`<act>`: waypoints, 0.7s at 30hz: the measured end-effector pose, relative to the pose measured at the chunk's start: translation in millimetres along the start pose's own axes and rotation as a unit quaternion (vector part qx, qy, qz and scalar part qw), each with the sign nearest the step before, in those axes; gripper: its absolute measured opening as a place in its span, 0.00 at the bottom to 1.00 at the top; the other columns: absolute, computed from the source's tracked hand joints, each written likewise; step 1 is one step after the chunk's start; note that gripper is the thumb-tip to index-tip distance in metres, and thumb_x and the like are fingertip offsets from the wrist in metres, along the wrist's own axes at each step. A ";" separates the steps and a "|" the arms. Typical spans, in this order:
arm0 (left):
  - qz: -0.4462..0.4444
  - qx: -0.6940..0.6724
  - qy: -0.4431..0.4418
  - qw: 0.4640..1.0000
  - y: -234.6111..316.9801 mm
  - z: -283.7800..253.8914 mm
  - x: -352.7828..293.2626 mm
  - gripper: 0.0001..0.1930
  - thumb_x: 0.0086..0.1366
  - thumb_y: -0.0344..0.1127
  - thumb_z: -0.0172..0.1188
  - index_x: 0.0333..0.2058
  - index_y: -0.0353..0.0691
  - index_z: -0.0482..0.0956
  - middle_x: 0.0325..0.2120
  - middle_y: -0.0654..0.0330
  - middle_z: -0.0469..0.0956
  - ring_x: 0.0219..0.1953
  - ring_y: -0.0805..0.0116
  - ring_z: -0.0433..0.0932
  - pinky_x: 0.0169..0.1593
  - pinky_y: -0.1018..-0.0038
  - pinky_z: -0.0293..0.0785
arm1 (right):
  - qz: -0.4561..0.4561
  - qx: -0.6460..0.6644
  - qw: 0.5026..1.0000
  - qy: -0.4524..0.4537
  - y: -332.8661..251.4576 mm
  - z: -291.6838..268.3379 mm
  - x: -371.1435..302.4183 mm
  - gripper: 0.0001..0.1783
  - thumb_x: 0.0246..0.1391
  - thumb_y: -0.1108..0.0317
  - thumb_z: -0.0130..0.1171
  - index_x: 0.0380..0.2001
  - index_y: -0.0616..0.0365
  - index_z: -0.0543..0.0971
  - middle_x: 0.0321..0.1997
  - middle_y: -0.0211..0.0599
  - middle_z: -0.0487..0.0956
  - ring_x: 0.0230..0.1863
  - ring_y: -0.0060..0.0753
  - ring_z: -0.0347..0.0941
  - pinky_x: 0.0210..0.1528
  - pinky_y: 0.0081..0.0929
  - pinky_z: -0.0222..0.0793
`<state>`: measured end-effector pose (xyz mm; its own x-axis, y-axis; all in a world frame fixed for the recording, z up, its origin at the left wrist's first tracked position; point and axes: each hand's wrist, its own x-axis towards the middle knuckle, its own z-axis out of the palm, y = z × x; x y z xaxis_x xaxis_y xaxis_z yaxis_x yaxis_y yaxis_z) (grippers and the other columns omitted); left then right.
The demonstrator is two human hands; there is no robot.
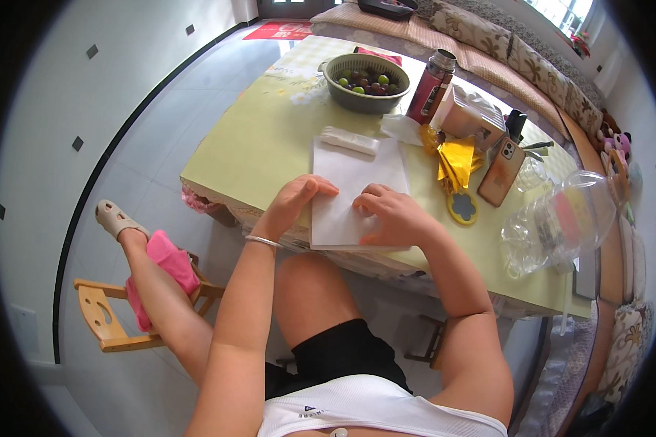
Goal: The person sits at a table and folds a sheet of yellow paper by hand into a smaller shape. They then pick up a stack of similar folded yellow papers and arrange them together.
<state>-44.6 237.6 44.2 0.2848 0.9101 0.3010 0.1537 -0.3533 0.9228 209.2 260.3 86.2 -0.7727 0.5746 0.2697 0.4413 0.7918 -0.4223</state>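
Observation:
A stack of white paper lies at the table's near edge. My left hand rests at its left side, fingers stretched inward over the sheet, holding nothing I can see. On the right half of the paper sits my right hand, its fingers bent and spread, the thumb apart near the lower edge. Nothing shows in its grip, though the space under the palm is hidden. Across the paper's far end lies a long white packet, apart from both hands.
Beyond the paper stand a basin of grapes, a red thermos and a tissue box. To the right lie gold foil, a small yellow-rimmed mirror, a phone and a large clear plastic bottle. A wooden stool stands lower left.

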 end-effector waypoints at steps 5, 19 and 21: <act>-0.006 0.002 0.000 1.000 4.8 0.6 0.2 0.40 0.69 0.67 0.35 0.39 0.33 0.83 0.45 0.54 0.80 0.56 0.60 0.70 0.64 0.65 0.59 | 0.046 -0.060 0.995 -0.068 5.0 1.8 4.7 0.06 0.45 0.68 0.56 0.29 0.56 0.75 0.36 0.37 0.77 0.41 0.44 0.74 0.41 0.38 0.72; -0.022 -0.081 -0.005 0.996 5.4 -4.5 -1.9 0.23 0.44 0.24 0.47 0.40 0.34 0.82 0.47 0.54 0.79 0.57 0.61 0.70 0.64 0.67 0.60 | 0.167 0.173 0.970 0.030 30.8 12.7 7.0 0.06 0.45 0.72 0.59 0.28 0.61 0.78 0.27 0.38 0.78 0.27 0.33 0.73 0.34 0.28 0.70; 0.007 -0.033 -0.003 0.999 4.3 -3.7 -0.5 0.24 0.41 0.21 0.48 0.40 0.34 0.82 0.46 0.54 0.79 0.57 0.61 0.71 0.64 0.67 0.61 | 0.197 0.203 0.959 0.031 34.1 12.0 7.9 0.06 0.46 0.72 0.59 0.29 0.62 0.78 0.26 0.35 0.78 0.27 0.28 0.72 0.33 0.27 0.70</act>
<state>-47.7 236.4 48.9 0.2915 0.9037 0.3137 0.0863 -0.3515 0.9322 212.7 289.4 63.6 -0.5487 0.8334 0.0662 0.4689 0.3724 -0.8009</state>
